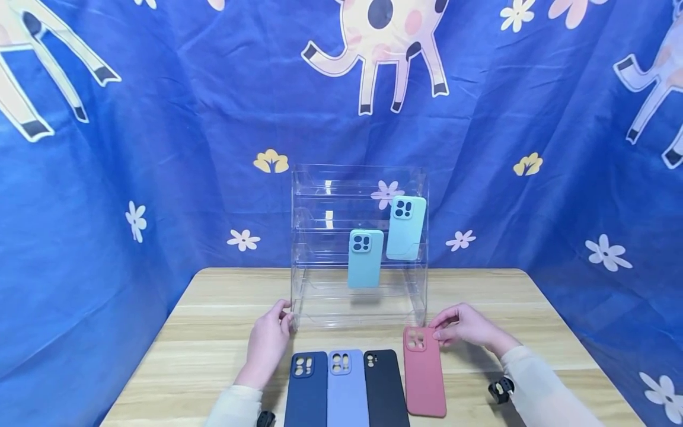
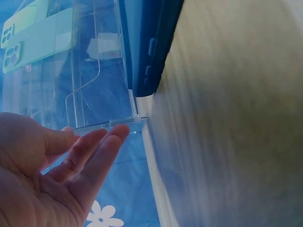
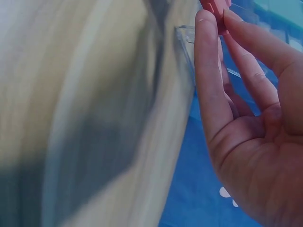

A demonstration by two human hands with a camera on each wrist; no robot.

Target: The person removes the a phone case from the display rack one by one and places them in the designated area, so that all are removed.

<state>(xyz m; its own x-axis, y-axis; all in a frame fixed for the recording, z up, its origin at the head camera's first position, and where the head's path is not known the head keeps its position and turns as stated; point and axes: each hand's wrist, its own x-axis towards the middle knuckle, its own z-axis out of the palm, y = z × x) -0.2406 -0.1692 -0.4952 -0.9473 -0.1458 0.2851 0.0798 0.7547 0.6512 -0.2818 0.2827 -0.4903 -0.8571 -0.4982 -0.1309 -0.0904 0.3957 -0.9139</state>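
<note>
My right hand (image 1: 469, 325) pinches a dark pink phone case (image 1: 425, 379) at its top right corner; in the right wrist view thumb and fingertips meet on that pink corner (image 3: 217, 12). With its fingers fairly straight, my left hand (image 1: 268, 339) touches the lower left side of a clear acrylic tiered display rack (image 1: 325, 320). Two light turquoise phone cases stand in the rack: one (image 1: 365, 267) near the middle, the other (image 1: 407, 231) higher at the right. In front of the rack lie a navy phone case (image 1: 306, 397), a lavender one (image 1: 348, 397) and a black one (image 1: 385, 391).
The rack stands on a light wood table (image 1: 213, 332), towards its back edge. Behind and at both sides hangs a blue cloth (image 1: 224, 178) printed with animals and flowers. A black wrist device (image 1: 501, 389) sits at the right sleeve.
</note>
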